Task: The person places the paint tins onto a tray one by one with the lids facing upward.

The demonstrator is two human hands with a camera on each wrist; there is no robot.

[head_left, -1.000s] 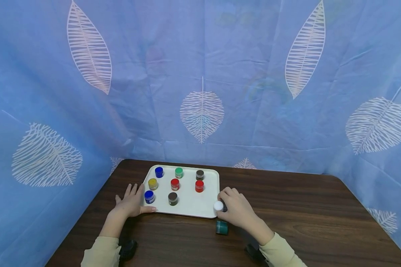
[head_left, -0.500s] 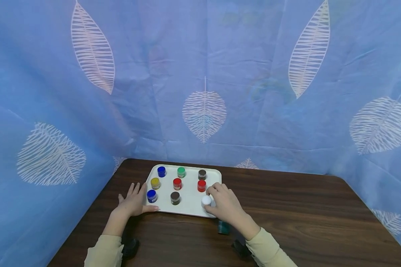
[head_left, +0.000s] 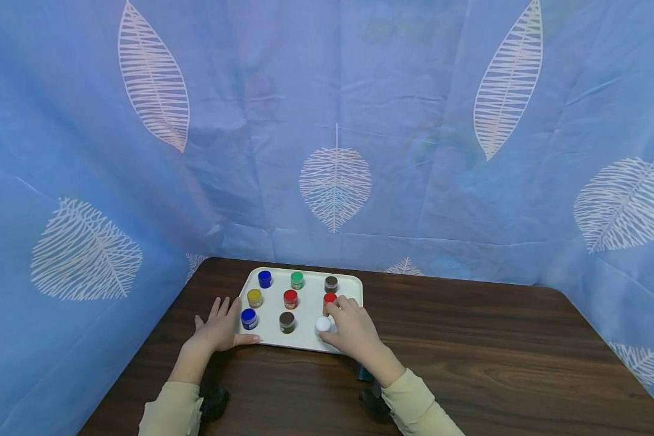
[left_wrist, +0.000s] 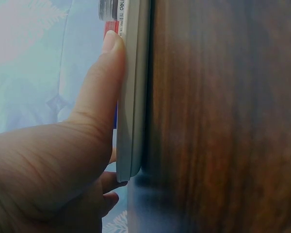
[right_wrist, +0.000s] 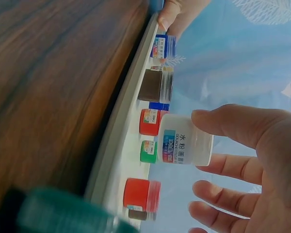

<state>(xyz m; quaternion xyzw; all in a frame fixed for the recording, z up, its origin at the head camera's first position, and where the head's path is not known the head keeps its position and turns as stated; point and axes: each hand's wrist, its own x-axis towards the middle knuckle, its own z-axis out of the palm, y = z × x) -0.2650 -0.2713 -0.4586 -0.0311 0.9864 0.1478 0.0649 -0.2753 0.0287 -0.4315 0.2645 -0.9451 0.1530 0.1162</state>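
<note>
My right hand (head_left: 354, 329) pinches a white gouache paint jar (right_wrist: 184, 141) between thumb and fingers. In the head view that jar is over the front right part of the white tray (head_left: 310, 341); the right wrist view shows it tipped sideways in the picture, above the tray's floor. My left hand (head_left: 218, 329) rests at the tray's front left corner, fingers straight along the left side and thumb on the front rim. Several paint jars stand in rows on the tray: blue (head_left: 249, 319), yellow (head_left: 254, 298), red (head_left: 290, 299), green (head_left: 297, 280) and dark brown (head_left: 287, 322).
A dark green jar (right_wrist: 63, 213) lies on the brown wooden table (head_left: 469, 339) just in front of the tray, mostly hidden by my right wrist in the head view. Behind the table hangs a blue curtain (head_left: 414, 181) with white leaf prints.
My right hand has carried the white jar leftward from the tray's right edge to over its front right part. My left hand has stayed at the corner.
</note>
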